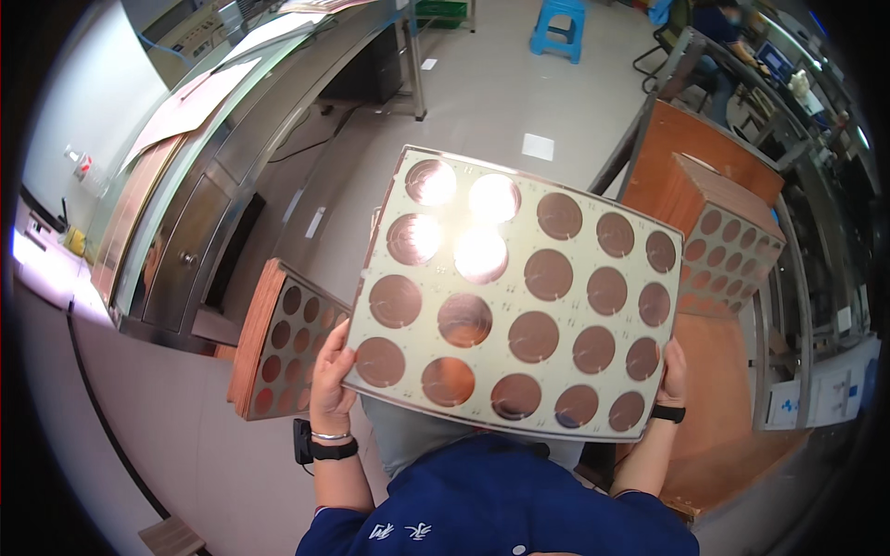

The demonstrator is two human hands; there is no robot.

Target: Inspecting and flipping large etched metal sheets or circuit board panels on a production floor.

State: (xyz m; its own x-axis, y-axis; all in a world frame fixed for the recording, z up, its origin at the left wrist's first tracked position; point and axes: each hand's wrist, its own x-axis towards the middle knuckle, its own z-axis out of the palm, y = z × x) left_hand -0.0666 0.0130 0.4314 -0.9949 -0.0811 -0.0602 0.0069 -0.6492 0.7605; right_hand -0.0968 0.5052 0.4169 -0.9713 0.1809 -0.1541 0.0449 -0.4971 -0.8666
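Observation:
A large flat circuit board panel (pixel 501 320), pale with rows of round copper-coloured discs, is held up tilted in front of my body. My left hand (pixel 334 375) grips its left edge near the lower corner, thumb on the face. At the opposite edge, my right hand (pixel 674 375) is closed on the panel, its fingers partly hidden behind it. Bright light glares off the discs at the upper left. To the left, a stack of similar panels (pixel 264 347) stands on edge, partly covered by my left hand and the held panel.
Another panel stack (pixel 728 246) leans against a brown board (pixel 709 153) on the right, above a brown surface (pixel 714 380). A metal-fronted workbench (pixel 181 246) runs along the left. Farther off are a blue stool (pixel 558 28) and a seated person (pixel 718 42).

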